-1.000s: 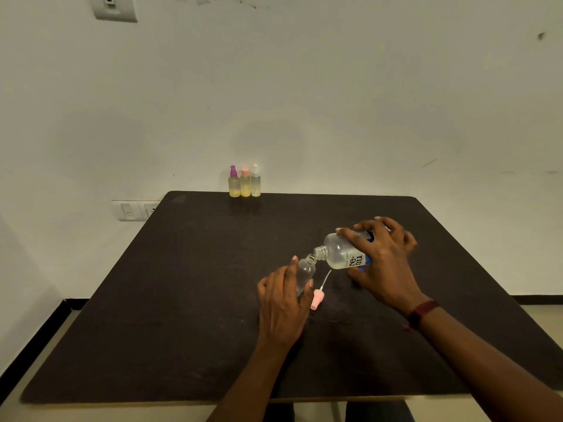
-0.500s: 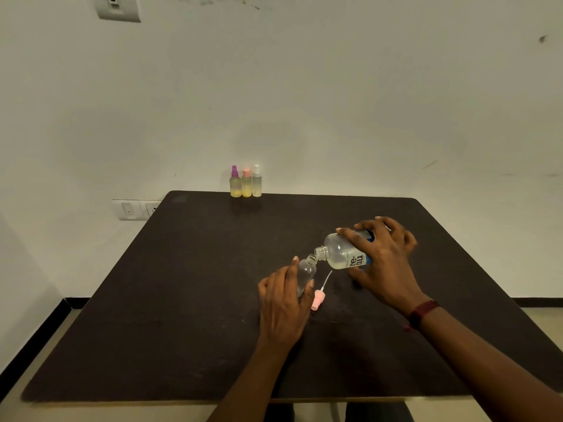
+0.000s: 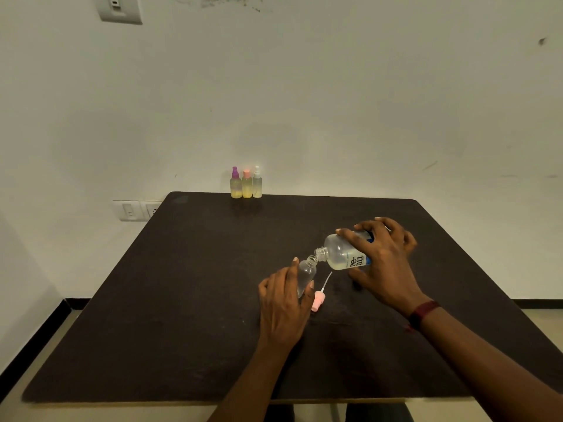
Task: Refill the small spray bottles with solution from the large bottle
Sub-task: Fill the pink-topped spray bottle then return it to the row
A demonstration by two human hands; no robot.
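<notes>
On the table, head view, centre-right: hands apart, each clamped on its own bottle. L hand wraps the small bottle from the near side, fingers curled round its body, one fingertip up beside its shoulder. The bottle is clear, cap off, neck tilted up-right. R hand grips the big bottle from above w/ fingers spread over body & base. It lies nearly horizontal, open mouth pointing left & down, right at the small bottle's neck; touching or just above, can't tell. Pale yellowish liquid pools along the big bottle's lower side. Its label, dark letters & a blue patch, faces the camera. Whether anything is flowing, can't tell. Pink spray head lies on the table just right of the L hand, its thin white tube pointing up-right toward the big bottle. Dark red band on the R wrist. At the far edge, left of centre, 3 capped spray bottles stand upright in a tight row: purple-top, pink-top, white-top, each w/ yellowish fill. On the wall: switch plate top left, sockets beside the table's far-left corner.
</notes>
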